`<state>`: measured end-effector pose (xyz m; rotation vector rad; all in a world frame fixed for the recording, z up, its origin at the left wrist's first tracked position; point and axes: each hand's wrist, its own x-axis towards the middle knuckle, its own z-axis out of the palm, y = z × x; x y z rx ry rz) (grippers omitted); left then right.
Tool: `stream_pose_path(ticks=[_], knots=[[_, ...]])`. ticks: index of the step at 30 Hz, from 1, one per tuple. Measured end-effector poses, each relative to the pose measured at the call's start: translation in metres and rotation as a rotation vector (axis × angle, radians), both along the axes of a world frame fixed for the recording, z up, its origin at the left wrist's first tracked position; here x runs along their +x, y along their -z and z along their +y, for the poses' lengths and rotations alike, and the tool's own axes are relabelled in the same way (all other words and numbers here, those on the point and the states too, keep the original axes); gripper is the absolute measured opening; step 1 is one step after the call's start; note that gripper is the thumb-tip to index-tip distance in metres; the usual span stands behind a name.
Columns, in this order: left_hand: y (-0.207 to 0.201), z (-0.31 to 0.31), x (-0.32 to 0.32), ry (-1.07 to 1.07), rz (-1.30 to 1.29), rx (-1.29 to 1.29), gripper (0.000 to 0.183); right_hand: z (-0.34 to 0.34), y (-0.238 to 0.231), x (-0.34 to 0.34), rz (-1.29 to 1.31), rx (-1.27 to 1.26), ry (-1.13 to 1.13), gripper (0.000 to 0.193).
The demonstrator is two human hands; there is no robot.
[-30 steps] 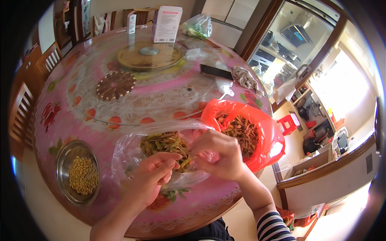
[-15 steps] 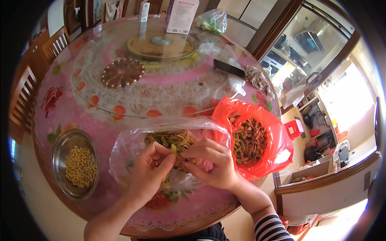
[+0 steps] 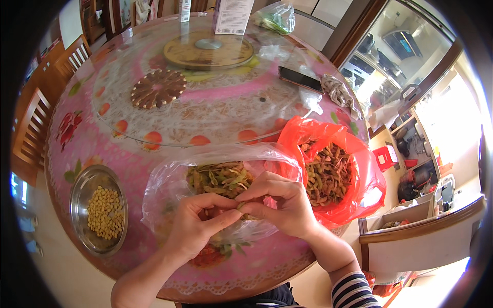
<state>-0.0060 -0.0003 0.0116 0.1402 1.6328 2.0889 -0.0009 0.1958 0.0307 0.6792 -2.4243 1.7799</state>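
Over a clear plastic bag (image 3: 167, 177), both hands meet and pinch one small green bean pod (image 3: 241, 205). My left hand (image 3: 197, 222) grips it between thumb and forefinger. On its other side, my right hand (image 3: 283, 205) pinches it too, partly covering it. Several green-brown pods (image 3: 218, 177) lie in the clear bag just beyond the fingers. Right of that stands a red plastic bag (image 3: 371, 192), its top spread wide, full of brownish pods (image 3: 328, 177). At the left, a round metal bowl (image 3: 78, 205) contains shelled yellow beans (image 3: 105, 213).
A round table with a floral cover (image 3: 138, 246) bears a glass turntable (image 3: 205, 115). On it are a brown round trivet (image 3: 158, 89), a phone (image 3: 300, 79) and a crumpled cloth (image 3: 339, 92). Boxes (image 3: 233, 16) stand at the back. Wooden chairs (image 3: 35, 128) are at the left.
Both hands have shifted slightly right and down, and the fingertips have come closer together around the pod. The view has moved a little.
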Motion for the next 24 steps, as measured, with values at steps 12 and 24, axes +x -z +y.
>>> stream_pose_path(ticks=[12,24], knots=[[0.01,0.005,0.007,-0.187,0.24,-0.048,0.012,-0.011,0.007,0.006,0.111,-0.041,0.097,0.019],[0.011,0.002,0.007,-0.167,0.302,-0.124,0.013,-0.01,0.01,0.009,0.124,-0.046,0.071,0.016]])
